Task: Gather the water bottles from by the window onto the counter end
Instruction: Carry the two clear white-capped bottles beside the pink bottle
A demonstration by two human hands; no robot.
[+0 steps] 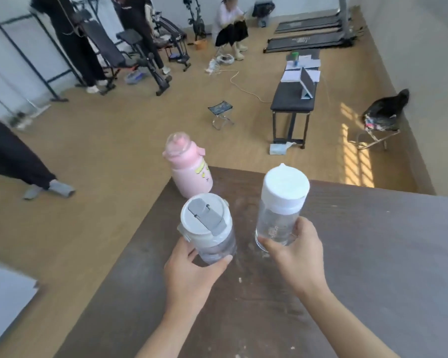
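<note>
A pink bottle (190, 167) stands upright at the far corner of the dark brown counter (360, 254). My left hand (194, 272) grips a clear bottle with a white lid and grey flip tab (207, 228) around its lower body, just in front of the pink one. My right hand (299, 254) holds a taller clear bottle with a white cap (282, 205) near its base, to the right. Both clear bottles are upright over the counter; whether their bases touch the surface is hidden by my fingers.
Beyond the counter edge lies a wooden floor with a black bench (294, 96), a small folding stool (221, 113), a chair with a dark bag (383, 117), gym machines and several people at the back and left. A white panel (5, 293) sits low left.
</note>
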